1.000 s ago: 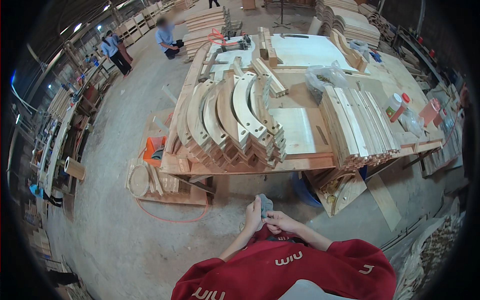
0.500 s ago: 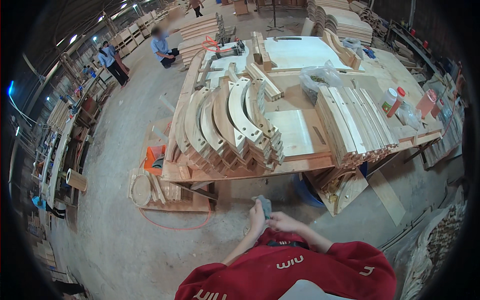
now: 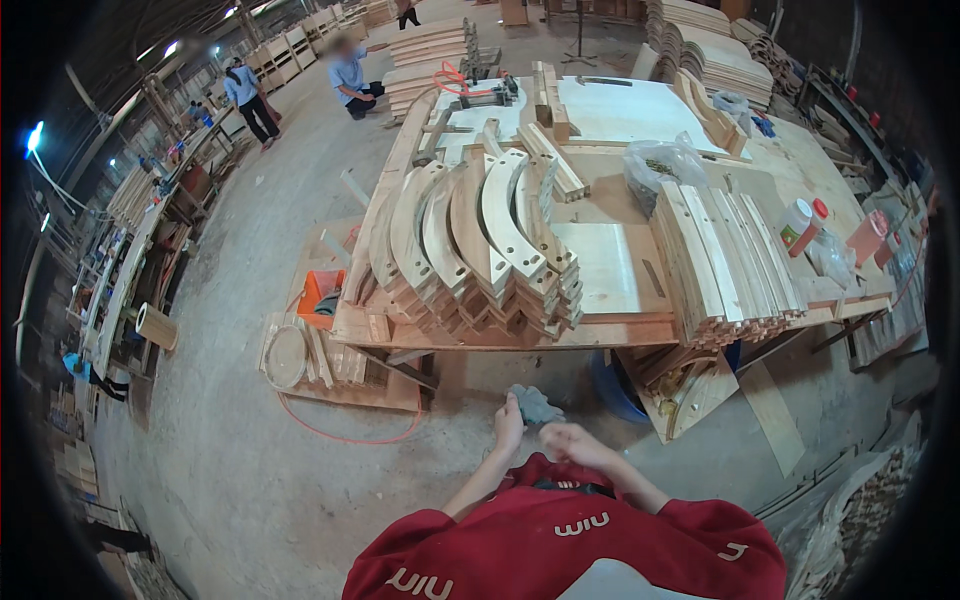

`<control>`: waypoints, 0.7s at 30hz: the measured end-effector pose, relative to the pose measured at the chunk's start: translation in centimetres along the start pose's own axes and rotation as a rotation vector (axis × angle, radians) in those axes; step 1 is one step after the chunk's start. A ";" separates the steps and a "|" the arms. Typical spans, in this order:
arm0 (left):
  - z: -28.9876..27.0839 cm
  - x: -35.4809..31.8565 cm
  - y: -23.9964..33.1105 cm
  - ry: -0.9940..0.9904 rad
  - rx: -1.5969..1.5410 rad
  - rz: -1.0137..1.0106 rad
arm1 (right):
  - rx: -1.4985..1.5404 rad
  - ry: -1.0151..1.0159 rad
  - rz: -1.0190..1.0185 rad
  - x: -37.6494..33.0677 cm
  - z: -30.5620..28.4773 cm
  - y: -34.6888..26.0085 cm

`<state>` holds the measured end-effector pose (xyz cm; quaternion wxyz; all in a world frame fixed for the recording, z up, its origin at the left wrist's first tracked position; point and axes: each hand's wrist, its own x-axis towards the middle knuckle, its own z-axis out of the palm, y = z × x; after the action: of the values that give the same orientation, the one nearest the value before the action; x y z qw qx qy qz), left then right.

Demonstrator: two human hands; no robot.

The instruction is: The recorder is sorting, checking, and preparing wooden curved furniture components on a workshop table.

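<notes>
In front of my red top, my left hand (image 3: 509, 424) is closed on a limp grey work glove (image 3: 538, 404), its loose part spread out to the right. My right hand (image 3: 578, 445) is just right of and below the glove, its fingers curled and a little blurred. What those fingers hold, if anything, I cannot make out. Ahead of both hands is a wooden workbench (image 3: 625, 330). Curved wooden pieces (image 3: 463, 235) with drilled holes are stacked at its left front, and slimmer wooden strips (image 3: 722, 255) are stacked to the right.
Plastic bottles (image 3: 797, 218) and a clear plastic bag (image 3: 664, 160) stand on the bench. Below are a blue tub (image 3: 612, 385), an orange bin (image 3: 321, 291) and a board of wooden parts (image 3: 300, 360) with an orange hose (image 3: 330, 437). Co-workers (image 3: 352, 78) are farther off, left.
The grey glove has opened out from a bunched shape. My right hand has moved slightly right, away from my left. The view has shifted a little, so the bench appears farther right.
</notes>
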<state>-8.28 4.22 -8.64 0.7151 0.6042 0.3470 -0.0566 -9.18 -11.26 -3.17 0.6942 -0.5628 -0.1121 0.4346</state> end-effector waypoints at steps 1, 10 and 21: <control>0.0 0.3 -0.7 -0.017 -0.082 0.098 | -0.001 0.148 -0.048 0.4 -0.8 0.4; 2.0 -2.7 1.6 -0.142 -0.072 0.096 | 0.211 0.086 0.121 0.7 1.7 2.0; 2.4 -2.1 -0.6 -0.060 0.126 0.185 | -0.011 0.297 -0.121 1.2 -1.2 2.8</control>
<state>-9.13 1.24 -7.88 0.6878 0.6756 0.2639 -0.0300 -9.05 -11.23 -6.41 0.7250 -0.6169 -0.0442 0.3032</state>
